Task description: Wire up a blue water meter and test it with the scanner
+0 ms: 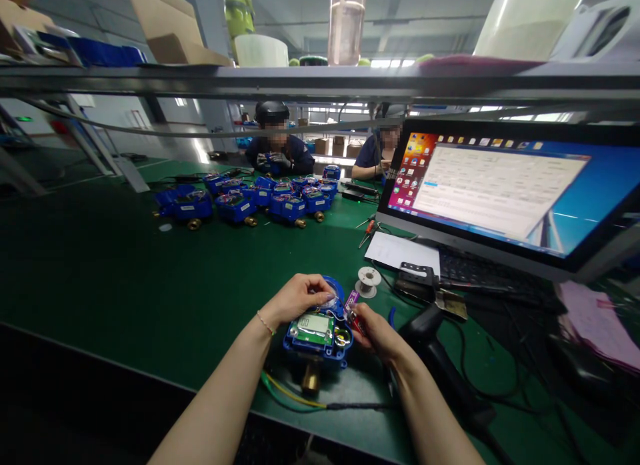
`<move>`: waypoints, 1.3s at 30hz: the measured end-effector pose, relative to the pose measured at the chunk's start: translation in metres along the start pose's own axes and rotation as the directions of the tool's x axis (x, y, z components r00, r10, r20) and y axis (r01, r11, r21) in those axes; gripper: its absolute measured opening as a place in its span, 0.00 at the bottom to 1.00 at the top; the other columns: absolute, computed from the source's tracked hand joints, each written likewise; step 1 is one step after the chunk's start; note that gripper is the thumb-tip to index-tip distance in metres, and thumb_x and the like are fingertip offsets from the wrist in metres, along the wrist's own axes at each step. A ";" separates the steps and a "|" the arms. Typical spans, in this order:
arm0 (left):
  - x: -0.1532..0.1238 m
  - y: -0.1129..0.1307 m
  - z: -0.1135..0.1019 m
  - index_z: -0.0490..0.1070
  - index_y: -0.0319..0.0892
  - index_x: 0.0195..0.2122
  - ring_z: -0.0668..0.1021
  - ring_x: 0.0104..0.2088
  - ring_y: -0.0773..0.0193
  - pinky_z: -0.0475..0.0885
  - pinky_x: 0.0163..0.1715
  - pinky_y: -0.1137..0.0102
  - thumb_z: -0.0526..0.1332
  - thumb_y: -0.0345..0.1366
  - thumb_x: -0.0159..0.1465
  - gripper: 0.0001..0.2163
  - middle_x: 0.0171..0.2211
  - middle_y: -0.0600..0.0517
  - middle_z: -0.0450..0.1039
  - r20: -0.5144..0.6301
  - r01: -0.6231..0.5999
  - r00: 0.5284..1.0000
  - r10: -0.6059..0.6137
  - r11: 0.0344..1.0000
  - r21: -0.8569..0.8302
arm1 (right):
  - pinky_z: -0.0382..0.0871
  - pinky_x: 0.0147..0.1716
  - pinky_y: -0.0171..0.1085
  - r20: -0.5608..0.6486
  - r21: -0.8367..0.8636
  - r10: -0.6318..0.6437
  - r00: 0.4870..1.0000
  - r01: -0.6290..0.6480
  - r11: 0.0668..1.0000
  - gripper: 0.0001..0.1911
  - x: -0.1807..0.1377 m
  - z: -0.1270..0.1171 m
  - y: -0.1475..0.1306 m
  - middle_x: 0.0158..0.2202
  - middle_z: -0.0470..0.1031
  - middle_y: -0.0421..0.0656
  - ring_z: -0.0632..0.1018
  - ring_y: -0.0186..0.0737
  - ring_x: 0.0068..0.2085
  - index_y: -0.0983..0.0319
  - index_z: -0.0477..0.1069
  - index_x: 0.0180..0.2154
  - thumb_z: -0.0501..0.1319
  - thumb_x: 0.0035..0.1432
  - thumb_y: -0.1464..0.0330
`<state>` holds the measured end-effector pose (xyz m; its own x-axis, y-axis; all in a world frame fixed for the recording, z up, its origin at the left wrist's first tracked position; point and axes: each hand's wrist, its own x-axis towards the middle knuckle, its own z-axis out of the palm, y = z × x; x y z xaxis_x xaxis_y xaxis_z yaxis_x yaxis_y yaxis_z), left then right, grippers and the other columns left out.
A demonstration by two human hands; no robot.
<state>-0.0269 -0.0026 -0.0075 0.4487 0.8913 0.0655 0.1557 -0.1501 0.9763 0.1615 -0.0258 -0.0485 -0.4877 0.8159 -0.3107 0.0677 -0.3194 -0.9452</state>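
Observation:
A blue meter [311,338] with an open housing lies on the bench in front of me, its green circuit board and small display facing up and its brass fitting towards me. My left hand [305,297] reaches over its far side, fingertips pinched on thin wires [334,310] beside the round blue lid [334,288]. My right hand [373,328] is closed around a small red lighter [358,323], its metal end close to those wires. Just behind it shows a purple labelled piece [352,298]. The fingers partly cover the wires.
A solder spool [368,281] stands behind my right hand. To the right are a black barcode scanner [430,345], a keyboard [465,268] and a monitor [490,191]. Several blue meters [287,206] sit farther back; two people work beyond. Green and yellow wires [290,399] lie in front.

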 end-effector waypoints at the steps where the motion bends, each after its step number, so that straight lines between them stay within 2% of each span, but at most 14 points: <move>1: 0.000 0.000 0.000 0.70 0.35 0.29 0.69 0.29 0.67 0.61 0.30 0.74 0.63 0.38 0.51 0.10 0.28 0.51 0.69 0.000 0.000 1.000 0.000 1.000 -0.001 | 0.42 0.08 0.27 -0.010 0.000 0.002 1.000 -0.002 1.000 0.24 -0.001 0.000 -0.001 0.06 0.50 0.32 0.51 0.23 0.09 0.59 0.51 0.14 0.47 0.50 0.49; 10: 0.000 0.000 -0.001 0.70 0.35 0.29 0.69 0.29 0.67 0.61 0.30 0.74 0.63 0.39 0.51 0.11 0.28 0.51 0.69 0.003 0.007 1.000 -0.006 1.000 -0.017 | 0.39 0.08 0.28 -0.017 0.017 0.034 0.999 -0.034 0.999 0.24 -0.001 0.002 0.000 0.07 0.49 0.30 0.50 0.23 0.09 0.59 0.50 0.16 0.48 0.47 0.46; 23: 0.000 -0.001 -0.001 0.70 0.35 0.29 0.69 0.29 0.68 0.61 0.30 0.74 0.63 0.38 0.51 0.10 0.28 0.51 0.69 0.003 0.005 1.000 -0.005 1.000 -0.014 | 0.41 0.08 0.28 -0.001 0.026 0.003 1.000 -0.003 1.000 0.26 0.005 0.002 0.001 0.05 0.48 0.33 0.50 0.24 0.09 0.59 0.50 0.12 0.43 0.53 0.50; 39: 0.000 0.001 0.000 0.70 0.35 0.28 0.68 0.29 0.67 0.61 0.30 0.73 0.64 0.39 0.51 0.11 0.28 0.51 0.69 0.001 0.021 1.000 -0.021 1.000 -0.024 | 0.40 0.08 0.28 0.026 0.061 -0.005 1.000 0.004 0.998 0.27 0.008 0.002 0.001 0.05 0.48 0.33 0.49 0.24 0.08 0.59 0.51 0.13 0.44 0.52 0.49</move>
<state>-0.0267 -0.0027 -0.0061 0.4464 0.8937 0.0450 0.1440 -0.1214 0.9821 0.1557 -0.0209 -0.0517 -0.5105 0.8047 -0.3031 0.0130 -0.3452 -0.9384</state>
